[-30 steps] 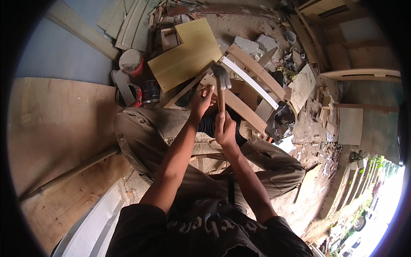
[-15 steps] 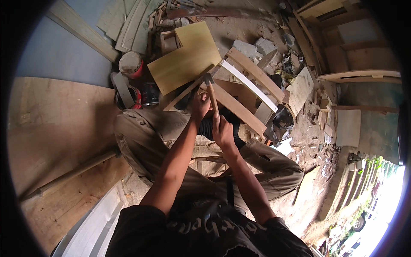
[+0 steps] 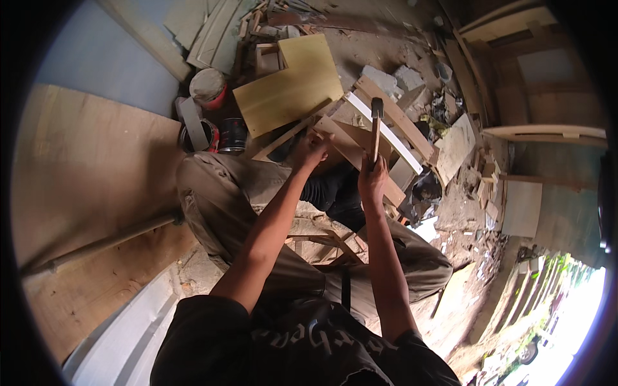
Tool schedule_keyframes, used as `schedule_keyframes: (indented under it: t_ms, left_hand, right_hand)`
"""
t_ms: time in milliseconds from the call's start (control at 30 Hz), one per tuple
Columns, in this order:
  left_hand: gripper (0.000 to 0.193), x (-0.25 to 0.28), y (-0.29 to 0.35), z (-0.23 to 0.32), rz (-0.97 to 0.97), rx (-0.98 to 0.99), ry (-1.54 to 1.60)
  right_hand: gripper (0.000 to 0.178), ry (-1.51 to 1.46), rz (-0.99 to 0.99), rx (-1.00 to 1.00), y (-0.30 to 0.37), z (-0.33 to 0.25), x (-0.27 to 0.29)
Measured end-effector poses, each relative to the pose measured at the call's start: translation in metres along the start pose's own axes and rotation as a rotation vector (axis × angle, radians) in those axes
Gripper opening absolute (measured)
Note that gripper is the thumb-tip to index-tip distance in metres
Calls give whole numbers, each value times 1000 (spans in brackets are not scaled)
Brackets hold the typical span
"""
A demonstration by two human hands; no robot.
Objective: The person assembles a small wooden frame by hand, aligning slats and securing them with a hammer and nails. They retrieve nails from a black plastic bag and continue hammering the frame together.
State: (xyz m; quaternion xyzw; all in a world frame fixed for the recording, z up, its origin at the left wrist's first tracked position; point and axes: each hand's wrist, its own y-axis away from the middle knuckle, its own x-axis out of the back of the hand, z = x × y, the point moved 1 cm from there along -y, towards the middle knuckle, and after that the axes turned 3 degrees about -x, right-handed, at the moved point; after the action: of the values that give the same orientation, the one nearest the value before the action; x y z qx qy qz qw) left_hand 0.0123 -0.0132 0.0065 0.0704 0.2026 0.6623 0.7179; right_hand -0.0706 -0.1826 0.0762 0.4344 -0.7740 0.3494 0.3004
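Where planks (image 3: 347, 145) lie, one hand (image 3: 373, 183) (right) holds a hammer (image 3: 376, 128).

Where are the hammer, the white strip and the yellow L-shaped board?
Hammer (image 3: 376, 133): head view, on the handle, below the metal head.
White strip (image 3: 394, 141): head view, on its long face, about midway.
Yellow L-shaped board (image 3: 293, 89): head view, on its broad flat face.
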Motion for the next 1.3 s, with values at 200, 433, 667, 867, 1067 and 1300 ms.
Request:
schedule_keyframes:
  t_ms: [200, 433, 667, 867, 1067, 1300]
  left_hand:
    - [33, 23, 1, -35, 105, -8, 217]
    - [25, 33, -19, -61, 222, 192, 342]
    - [40, 19, -18, -44, 197, 121, 461]
    - [50, 23, -13, -27, 149, 202, 411]
    - [55, 41, -8, -33, 30, 292, 336]
    - [52, -51, 20, -10, -49, 312, 671]
  right_hand:
    - [35, 99, -36, 120, 3, 19, -16]
    - [34, 98, -130, 13, 4, 11, -17]
    - [35, 105, -144, 44, 3, 16, -16]
    - [35, 206, -82, 178, -2, 14, -13]
    - [32, -25, -411, 195, -40, 28, -4]
    - [28, 44, -327, 32, -16, 39, 2]
